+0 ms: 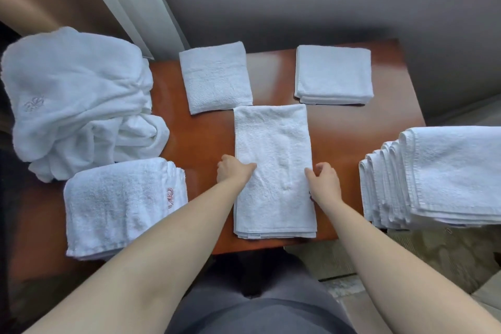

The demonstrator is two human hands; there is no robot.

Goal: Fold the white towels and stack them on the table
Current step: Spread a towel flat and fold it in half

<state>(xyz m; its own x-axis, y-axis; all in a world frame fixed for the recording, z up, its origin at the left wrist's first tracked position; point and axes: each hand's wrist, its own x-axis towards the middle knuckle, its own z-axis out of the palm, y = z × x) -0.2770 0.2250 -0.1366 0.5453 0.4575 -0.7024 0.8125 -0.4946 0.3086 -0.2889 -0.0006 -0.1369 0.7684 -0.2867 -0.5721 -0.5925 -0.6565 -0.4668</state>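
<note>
Towel in a long folded strip lies in the middle of the reddish-brown table, its short end near my body. A small label is sewn at this near edge, but its writing is too small to read. My left hand is at the left edge of the strip; the fingers are curled at the edge, and I cannot tell if they really pinch the cloth. My right hand is at the right edge, the fingers bent and the thumb touching the cloth; if it holds the edge I also cannot tell. Just beside the right wrist a dark red mark shows at the towel's edge, mostly hidden.

Behind the strip, one folded square towel lies at the left, almost touching its far corner, and a small stack of folded towels lies at the right, apart from it. At my right side stands a tall stack of folded towels, leaning. At my left lies a thick folded towel with a red embroidered emblem, not readable. Behind it is a crumpled pile of white terry cloth with a pale grey embroidered emblem.
</note>
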